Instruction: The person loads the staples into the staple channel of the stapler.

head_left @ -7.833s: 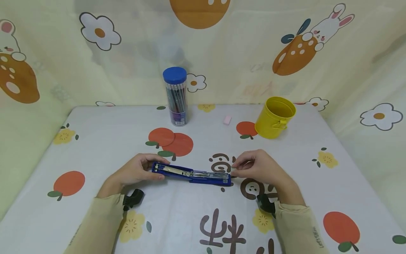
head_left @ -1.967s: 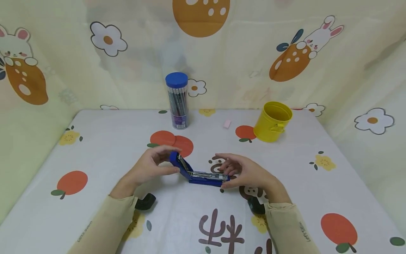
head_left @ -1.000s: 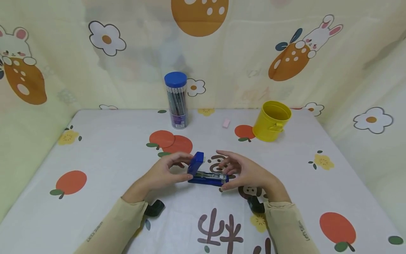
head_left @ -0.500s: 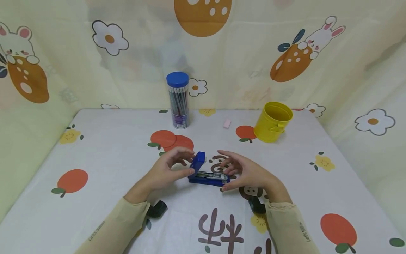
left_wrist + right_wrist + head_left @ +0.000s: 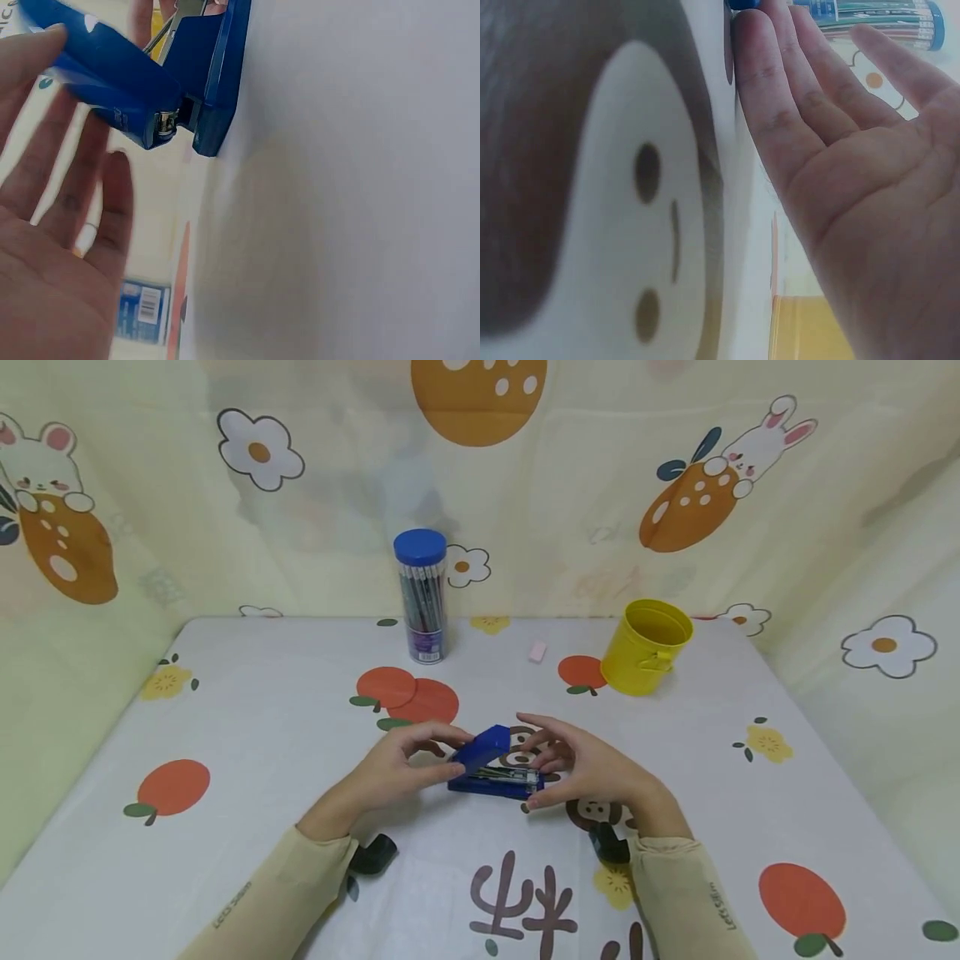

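Observation:
A blue stapler [image 5: 495, 790] sits on the cloth between my hands, its top arm [image 5: 487, 747] tilted up from the base, so the metal staple tray [image 5: 510, 776] shows. My left hand [image 5: 397, 768] pinches the raised arm near its hinge, thumb on one side and fingers on the other. In the left wrist view the hinge end of the stapler [image 5: 219, 112] is near these fingers. My right hand [image 5: 592, 768] holds the front end of the base between thumb and fingers, index finger raised. Only a sliver of blue shows beyond the right hand [image 5: 840, 150] in the right wrist view.
A clear tube of pencils with a blue lid [image 5: 422, 597] stands at the back. To the right are a small pink eraser [image 5: 537, 652] and a yellow bucket [image 5: 647, 647]. A patterned curtain [image 5: 322, 527] hangs behind the table [image 5: 262, 693].
The stapler's top arm, earlier folded far back to the left, has swung up and over to the right, now lower above the base. My left hand moved right with it; my right hand came onto the base.

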A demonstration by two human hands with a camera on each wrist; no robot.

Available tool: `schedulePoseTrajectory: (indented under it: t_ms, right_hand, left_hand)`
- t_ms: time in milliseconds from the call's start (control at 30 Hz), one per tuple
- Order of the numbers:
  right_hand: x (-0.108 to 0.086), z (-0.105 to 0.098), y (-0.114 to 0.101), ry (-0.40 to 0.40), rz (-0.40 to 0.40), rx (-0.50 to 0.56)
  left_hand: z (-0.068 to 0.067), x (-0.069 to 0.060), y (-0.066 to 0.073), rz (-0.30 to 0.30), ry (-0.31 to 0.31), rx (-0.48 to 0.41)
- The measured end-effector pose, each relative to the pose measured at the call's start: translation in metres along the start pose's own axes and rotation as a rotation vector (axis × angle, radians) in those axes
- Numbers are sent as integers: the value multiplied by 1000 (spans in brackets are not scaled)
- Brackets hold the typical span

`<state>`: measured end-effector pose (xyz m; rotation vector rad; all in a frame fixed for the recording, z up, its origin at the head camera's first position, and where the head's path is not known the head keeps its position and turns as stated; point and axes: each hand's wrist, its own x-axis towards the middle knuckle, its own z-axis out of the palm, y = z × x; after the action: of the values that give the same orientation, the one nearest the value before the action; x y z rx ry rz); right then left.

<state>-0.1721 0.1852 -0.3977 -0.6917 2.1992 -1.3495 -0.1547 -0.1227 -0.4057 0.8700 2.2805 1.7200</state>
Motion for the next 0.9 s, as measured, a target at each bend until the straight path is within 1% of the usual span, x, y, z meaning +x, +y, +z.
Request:
schedulePoseTrajectory:
  t_ms: [67,200,333,433,533,667,800,900]
  right_hand:
    - [0,0,0,1,5,6]
    - [-2,0,0,13,30,10]
    - [-1,0,1,16,31,13]
    - [-1,0,1,15,27,18]
    - [-2,0,0,17,33,14]
    - [-2,1,-1,11,41,12]
    - [-2,1,-1,13,39,-2]
    - [-2,2,-1,11,33,-5]
  left_hand:
    - [0,0,-1,-28,-25,21]
    - [2,0,0,-83,-56,60]
    - [3,2,1,-108,-78,88]
    - [3,2,1,-109,-87,103]
    - [4,3,2,-123,-87,109]
    - [6,2,2,-162,-79,102]
    - [13,3,4,-171,-76,84]
    - [19,5,7,-180,-61,59]
